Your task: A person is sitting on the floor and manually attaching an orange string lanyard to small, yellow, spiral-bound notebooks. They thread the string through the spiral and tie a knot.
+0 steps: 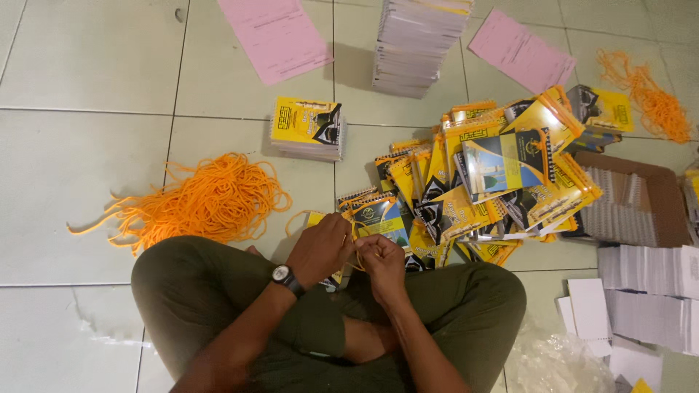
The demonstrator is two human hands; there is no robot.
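Orange cord (pixel 354 231) pinched between left hand (pixel 318 249) and right hand (pixel 381 263) at lower centre of the frame, both grips clenched on it over a spiral booklet (pixel 378 217), booklet heap (pixel 495 182) right of centre, loose cord bundle (pixel 207 198) at left on the tiled floor (pixel 80 167).

Two pink sheets (pixel 275 36), two bundles of orange cord (pixel 204 198), one tall stack of booklets (pixel 416 44), one cardboard box (pixel 641 200).

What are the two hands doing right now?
Left hand: closed on a small yellow booklet.
Right hand: fingers pinched on an orange cord.
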